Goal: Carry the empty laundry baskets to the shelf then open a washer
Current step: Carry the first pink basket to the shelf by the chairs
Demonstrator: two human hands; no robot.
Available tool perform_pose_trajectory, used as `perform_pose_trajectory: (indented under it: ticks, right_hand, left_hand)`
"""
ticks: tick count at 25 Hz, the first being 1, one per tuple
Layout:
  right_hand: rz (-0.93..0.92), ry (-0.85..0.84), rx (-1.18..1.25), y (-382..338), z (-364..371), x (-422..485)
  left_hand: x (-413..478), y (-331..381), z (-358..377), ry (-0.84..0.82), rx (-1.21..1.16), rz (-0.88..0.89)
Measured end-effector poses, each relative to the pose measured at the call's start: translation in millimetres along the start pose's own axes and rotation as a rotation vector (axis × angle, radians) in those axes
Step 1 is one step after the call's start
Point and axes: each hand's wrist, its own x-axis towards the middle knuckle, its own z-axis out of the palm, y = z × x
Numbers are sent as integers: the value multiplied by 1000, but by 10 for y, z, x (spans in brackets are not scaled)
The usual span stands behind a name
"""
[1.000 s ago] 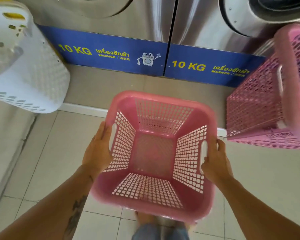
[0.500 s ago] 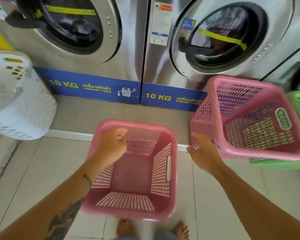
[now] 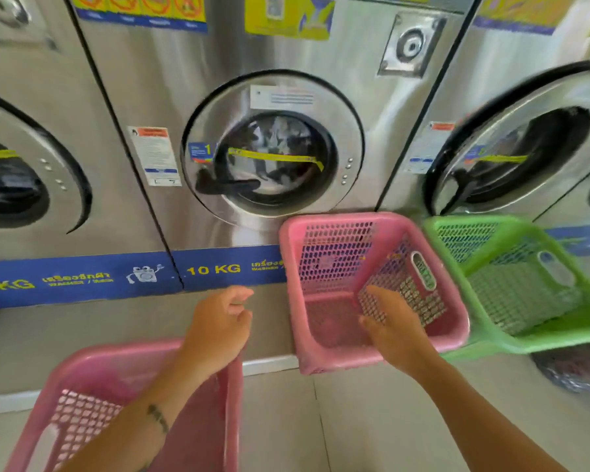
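Your right hand (image 3: 394,327) reaches, fingers loosely spread, into the tilted pink basket (image 3: 324,356) below the middle washer (image 3: 276,97); your left hand (image 3: 218,330) hovers half-curled, empty.

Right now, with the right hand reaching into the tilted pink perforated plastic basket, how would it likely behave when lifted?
The pink perforated plastic basket looks empty and mostly holes, so probably light. Its thick moulded rim suggests it stays stiff, not floppy. It already leans against the green mesh plastic basket, so a nudge from the right hand could tip it.
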Motion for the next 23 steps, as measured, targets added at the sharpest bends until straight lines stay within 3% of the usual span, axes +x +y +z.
perform_pose_trajectory:
  ticks: [6,13,23]
  right_hand:
    - [25,42,-82,1201,-609,877]
    - [-52,-7,-250,2018,-814,1730]
    - [-131,37,-460,2241,-500,1916]
  left_hand:
    - [615,354,1341,58,267,144]
    - [1278,39,2106,106,692,-64]
    - [1151,-418,2137,183,640,-66]
